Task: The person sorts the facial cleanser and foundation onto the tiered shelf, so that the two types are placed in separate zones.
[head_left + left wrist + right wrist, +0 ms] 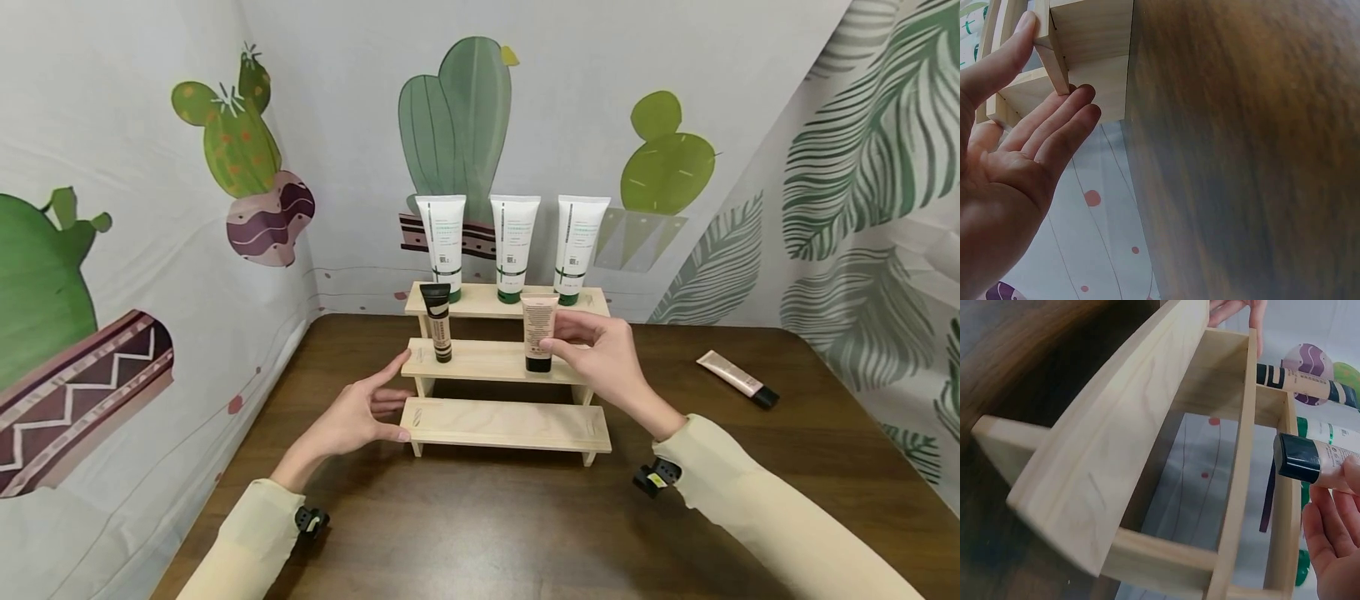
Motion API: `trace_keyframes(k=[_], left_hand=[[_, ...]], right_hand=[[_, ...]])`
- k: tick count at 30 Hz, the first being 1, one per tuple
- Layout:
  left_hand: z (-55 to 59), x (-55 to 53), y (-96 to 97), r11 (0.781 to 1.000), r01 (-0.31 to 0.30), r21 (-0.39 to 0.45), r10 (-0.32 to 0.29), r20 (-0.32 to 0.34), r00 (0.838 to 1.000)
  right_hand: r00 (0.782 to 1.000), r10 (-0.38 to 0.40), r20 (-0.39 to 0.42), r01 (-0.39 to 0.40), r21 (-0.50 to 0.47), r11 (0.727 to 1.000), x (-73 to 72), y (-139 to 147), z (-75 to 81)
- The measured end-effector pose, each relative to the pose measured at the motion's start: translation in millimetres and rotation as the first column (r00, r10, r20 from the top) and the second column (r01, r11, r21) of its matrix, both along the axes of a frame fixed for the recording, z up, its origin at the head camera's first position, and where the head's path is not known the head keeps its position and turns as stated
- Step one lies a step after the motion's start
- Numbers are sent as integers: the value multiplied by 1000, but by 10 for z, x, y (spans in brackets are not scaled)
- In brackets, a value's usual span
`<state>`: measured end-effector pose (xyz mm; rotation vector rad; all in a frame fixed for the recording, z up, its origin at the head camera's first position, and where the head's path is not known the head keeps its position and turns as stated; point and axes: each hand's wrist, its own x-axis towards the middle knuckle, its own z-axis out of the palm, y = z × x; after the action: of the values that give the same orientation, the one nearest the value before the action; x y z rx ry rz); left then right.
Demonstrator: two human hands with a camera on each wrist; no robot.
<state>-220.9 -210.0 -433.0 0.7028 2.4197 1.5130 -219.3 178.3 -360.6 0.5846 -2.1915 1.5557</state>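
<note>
A pink squeeze tube (538,329) with a black cap stands upright, cap down, at the right part of the middle tier. My right hand (600,350) pinches it between thumb and fingers. In the right wrist view the black cap (1297,457) is close to the middle board; whether it touches cannot be told. My left hand (360,412) is at the left side of the wooden three-tier stand (502,421), fingers mostly straight, the thumb touching the lowest board's end. Left on the middle tier stands a tube with a black-and-beige pattern (438,323).
Three white tubes with green caps, left (444,242), middle (514,242) and right (580,242), stand along the top tier. Another pink tube (735,377) with a black cap lies on the brown table (480,525) at the right. A cactus-print cloth (360,125) hangs behind.
</note>
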Motion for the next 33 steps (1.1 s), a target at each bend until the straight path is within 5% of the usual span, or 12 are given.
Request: trace_keyframes(k=[22, 33], left_hand=[[6, 2, 6, 1000, -7, -10, 7, 9, 1000], [-1, 4, -1, 1000, -3, -2, 3, 4, 1000]], right_hand=[[996, 27, 85, -19, -91, 996, -262, -371, -170], [996, 35, 76, -29, -80, 996, -265, -414, -172]])
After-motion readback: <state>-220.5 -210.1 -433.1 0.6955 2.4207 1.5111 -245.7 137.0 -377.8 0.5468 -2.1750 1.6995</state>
